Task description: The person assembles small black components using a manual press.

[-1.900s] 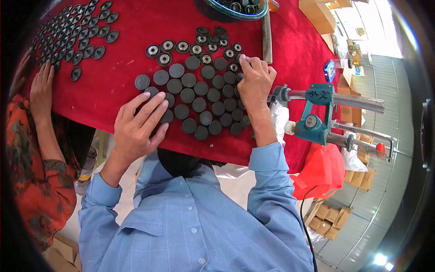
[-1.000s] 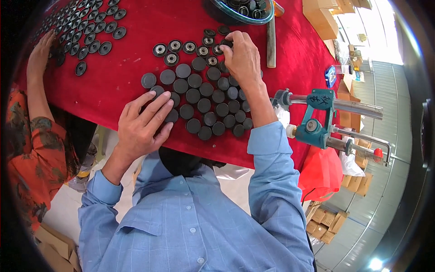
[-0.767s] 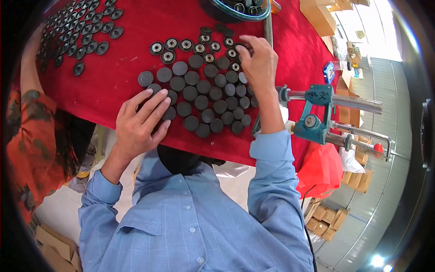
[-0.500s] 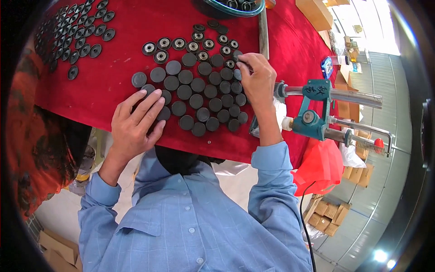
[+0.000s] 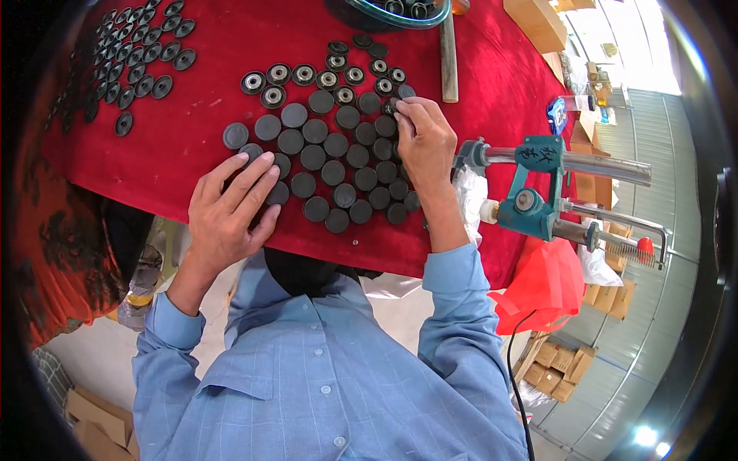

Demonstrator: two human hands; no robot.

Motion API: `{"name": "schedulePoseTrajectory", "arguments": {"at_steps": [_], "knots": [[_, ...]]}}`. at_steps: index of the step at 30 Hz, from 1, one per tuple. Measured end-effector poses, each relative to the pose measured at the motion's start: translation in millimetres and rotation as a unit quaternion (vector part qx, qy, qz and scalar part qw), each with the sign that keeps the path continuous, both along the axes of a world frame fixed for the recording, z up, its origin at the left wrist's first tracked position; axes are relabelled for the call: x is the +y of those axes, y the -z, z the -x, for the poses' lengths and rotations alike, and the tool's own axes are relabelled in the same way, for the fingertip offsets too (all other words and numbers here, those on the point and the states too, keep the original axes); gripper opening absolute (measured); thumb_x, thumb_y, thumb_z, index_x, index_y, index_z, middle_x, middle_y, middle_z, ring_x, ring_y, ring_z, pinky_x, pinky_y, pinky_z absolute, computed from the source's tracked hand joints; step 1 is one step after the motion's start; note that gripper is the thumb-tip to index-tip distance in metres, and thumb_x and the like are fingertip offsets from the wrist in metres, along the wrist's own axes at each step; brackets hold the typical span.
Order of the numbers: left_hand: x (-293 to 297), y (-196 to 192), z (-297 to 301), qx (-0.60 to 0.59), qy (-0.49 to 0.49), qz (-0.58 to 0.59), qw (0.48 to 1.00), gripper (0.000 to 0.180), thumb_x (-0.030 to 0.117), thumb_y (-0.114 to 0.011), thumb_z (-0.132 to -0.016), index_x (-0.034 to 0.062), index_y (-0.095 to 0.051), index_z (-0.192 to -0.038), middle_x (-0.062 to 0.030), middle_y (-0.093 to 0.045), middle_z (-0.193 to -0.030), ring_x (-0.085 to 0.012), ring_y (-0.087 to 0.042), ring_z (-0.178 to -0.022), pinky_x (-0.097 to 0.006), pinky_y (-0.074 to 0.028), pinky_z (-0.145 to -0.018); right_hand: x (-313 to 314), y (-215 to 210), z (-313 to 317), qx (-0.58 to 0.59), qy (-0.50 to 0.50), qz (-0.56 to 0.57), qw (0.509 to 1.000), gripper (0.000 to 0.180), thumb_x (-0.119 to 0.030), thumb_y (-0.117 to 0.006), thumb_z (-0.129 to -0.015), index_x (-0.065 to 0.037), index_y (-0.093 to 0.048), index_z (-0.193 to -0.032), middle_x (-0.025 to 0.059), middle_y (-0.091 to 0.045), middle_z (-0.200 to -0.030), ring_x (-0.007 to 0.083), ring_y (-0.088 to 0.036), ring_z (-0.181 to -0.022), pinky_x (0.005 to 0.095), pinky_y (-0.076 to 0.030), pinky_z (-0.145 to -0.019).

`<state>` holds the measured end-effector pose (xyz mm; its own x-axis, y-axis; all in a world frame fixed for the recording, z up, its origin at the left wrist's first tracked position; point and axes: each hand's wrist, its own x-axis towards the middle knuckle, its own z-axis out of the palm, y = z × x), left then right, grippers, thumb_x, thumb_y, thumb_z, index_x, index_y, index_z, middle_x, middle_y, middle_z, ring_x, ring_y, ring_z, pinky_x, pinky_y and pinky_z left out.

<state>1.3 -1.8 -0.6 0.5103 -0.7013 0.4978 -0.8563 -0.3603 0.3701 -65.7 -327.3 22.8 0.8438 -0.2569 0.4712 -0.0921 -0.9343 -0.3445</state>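
While the head view is looking straight down, the person's left hand [image 5: 231,207] is lying flat and spread on the red cloth [image 5: 192,131], palm down, its fingertips touching the left edge of a cluster of dark round discs [image 5: 334,165] and gripping nothing. The right hand [image 5: 425,142] is curling at the cluster's upper right corner, its fingertips pinching together on one small dark disc [image 5: 392,107]; how firmly it is holding that piece cannot be told. The discs are sitting in close rows, touching one another, between the two hands. Just above them, a row of ring-shaped discs with pale centres [image 5: 307,77] is lying on the cloth. Another group of dark discs [image 5: 127,54] is spreading well apart at the upper left. A teal clamp-like press [image 5: 534,192] is standing just beside the right wrist at the table edge. A wooden-handled tool [image 5: 448,54] is lying above the right hand.
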Motion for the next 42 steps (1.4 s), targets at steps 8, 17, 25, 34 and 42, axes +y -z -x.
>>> {"name": "schedulePoseTrajectory", "arguments": {"at_steps": [8,17,25,34,42], "knots": [[1,0,-1,0.003,0.004,-0.002,1.000,0.055,0.018,-0.083,-0.077,0.0121,-0.074,-0.131,-0.0022,-0.067,-0.143,-0.0293,-0.061,-0.128,-0.041,-0.052,-0.098,-1,2,-1,-0.013,0.004,-0.020,1.000,0.015,0.000,-0.075,-0.088,-0.002,-0.073,-0.102,0.0121,-0.073,-0.105,0.0335,-0.072,-0.097,0.0427,-0.060,-0.084],[2,1,0,0.005,0.002,0.002,1.000,0.054,0.018,-0.082,-0.077,0.0119,-0.074,-0.130,-0.0027,-0.068,-0.143,-0.0297,-0.061,-0.128,-0.041,-0.053,-0.097,7,-1,9,0.047,-0.004,0.047,0.998,0.019,0.001,-0.068,-0.090,-0.003,-0.076,-0.108,0.0125,-0.072,-0.111,0.0344,-0.071,-0.100,0.0436,-0.059,-0.087],[1,-2,-1,0.003,0.004,0.002,1.000,0.054,0.018,-0.082,-0.076,0.0115,-0.074,-0.130,-0.0029,-0.068,-0.142,-0.0299,-0.062,-0.127,-0.041,-0.053,-0.097,16,4,18,0.062,0.031,0.148,0.986,0.030,-0.002,-0.066,-0.087,-0.007,-0.077,-0.115,0.0079,-0.073,-0.116,0.0304,-0.067,-0.112,0.0469,-0.048,-0.106],[1,1,0,0.008,0.003,0.005,1.000,0.052,0.018,-0.082,-0.079,0.0114,-0.074,-0.130,-0.0030,-0.068,-0.143,-0.0297,-0.062,-0.127,-0.042,-0.053,-0.098,-3,-25,-9,0.030,0.025,-0.012,0.999,0.025,-0.006,-0.067,-0.090,-0.007,-0.076,-0.113,0.0115,-0.074,-0.110,0.0345,-0.072,-0.099,0.0468,-0.055,-0.090],[3,1,1,0.032,0.001,-0.003,0.999,0.057,0.016,-0.082,-0.077,0.0112,-0.073,-0.132,-0.0042,-0.067,-0.144,-0.0328,-0.061,-0.130,-0.045,-0.053,-0.102,-21,-20,-95,0.126,0.067,0.004,0.990,0.034,-0.024,-0.074,-0.092,-0.005,-0.075,-0.121,0.0182,-0.074,-0.113,0.0409,-0.070,-0.107,0.0500,-0.055,-0.095]]}}
